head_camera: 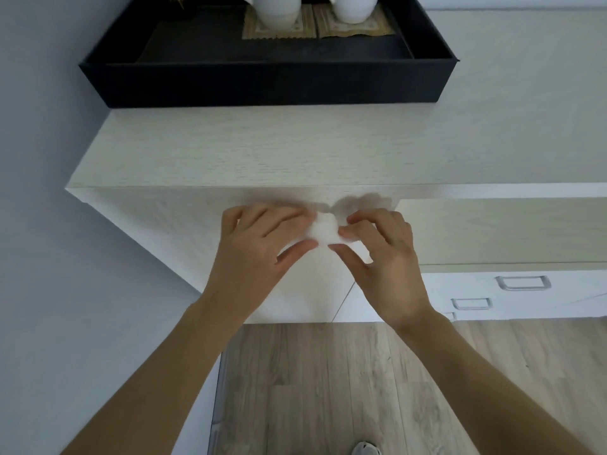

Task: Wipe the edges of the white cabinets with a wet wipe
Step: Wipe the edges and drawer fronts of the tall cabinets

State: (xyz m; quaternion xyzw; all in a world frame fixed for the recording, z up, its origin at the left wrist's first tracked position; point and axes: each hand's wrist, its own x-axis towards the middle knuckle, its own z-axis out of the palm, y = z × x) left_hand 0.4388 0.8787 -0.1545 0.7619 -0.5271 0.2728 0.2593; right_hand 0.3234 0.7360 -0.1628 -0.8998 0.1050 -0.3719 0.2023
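While both hands are working in front of the white cabinet, the left hand and the right hand are pinching a small bunched wet wipe between their fingertips, just below the cabinet's front edge. The wipe is looking soft, light and limp, so it will likely fold and slip rather than hold a shape; gripping it as a folded pad under flat fingers should be giving firmer contact along the edge.

We see tray on cabinet top, rear | two jugs in tray | drawers lower right | hands before cabinet front.
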